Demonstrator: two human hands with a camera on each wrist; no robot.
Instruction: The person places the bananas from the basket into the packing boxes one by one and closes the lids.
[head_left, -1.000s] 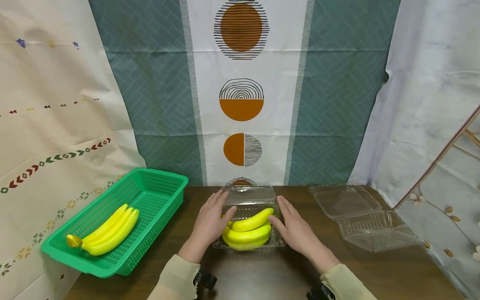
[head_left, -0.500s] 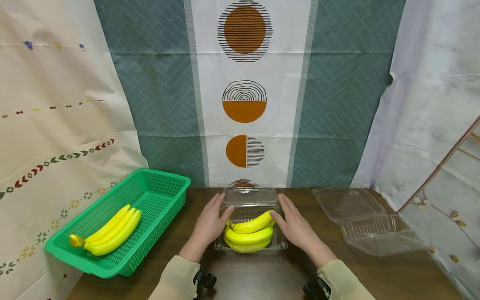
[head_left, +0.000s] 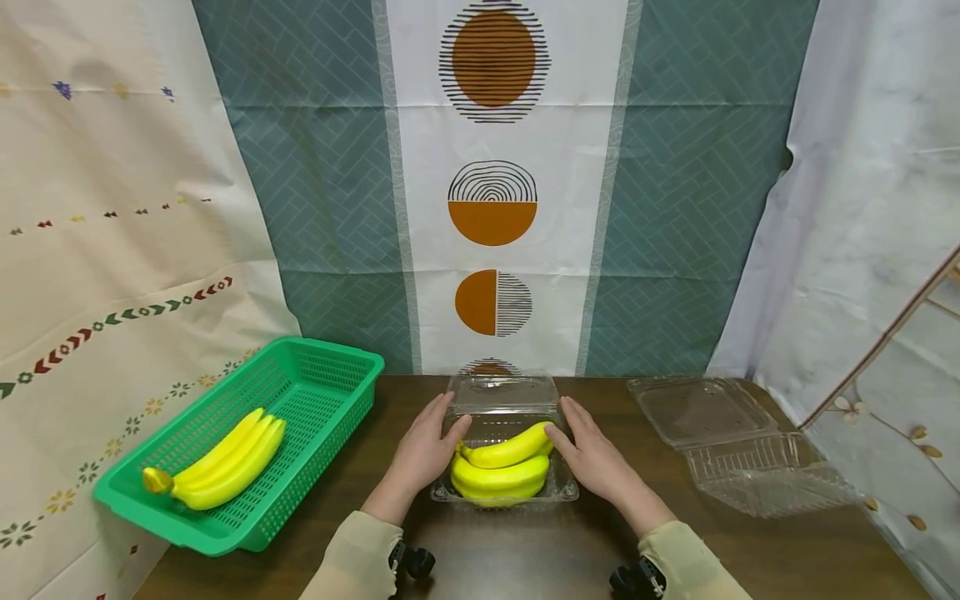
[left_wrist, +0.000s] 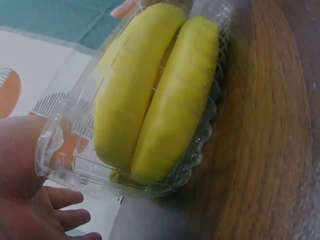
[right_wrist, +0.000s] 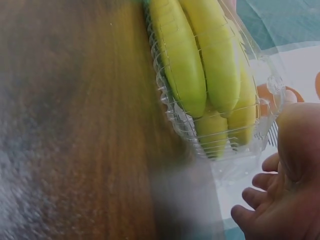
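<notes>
A clear plastic clamshell box (head_left: 564, 492) stands on the table with its lid (head_left: 517, 393) raised at the back. Inside lie yellow bananas (head_left: 498, 477), apparently a bunch, seen through the ribbed wall in both wrist views. My left hand (head_left: 422, 450) lies along the box's left side, fingers extended, thumb at the rim. On the opposite side my right hand (head_left: 600, 460) lies likewise, its thumb overlapping a banana end in the head view. From the right wrist view, the fingers (right_wrist: 255, 197) are spread loosely outside the box wall.
At the left, a green plastic basket (head_left: 330, 467) holds another bunch of bananas (head_left: 225, 462). A second clear clamshell box (head_left: 750, 467) lies opened out at the right. Patterned cloths (head_left: 337, 208) hang behind the brown table (head_left: 517, 558) and at both sides.
The head view has shifted a little. The bananas in the box have moved slightly to the right relative to its front edge; both hands stay at its sides.
</notes>
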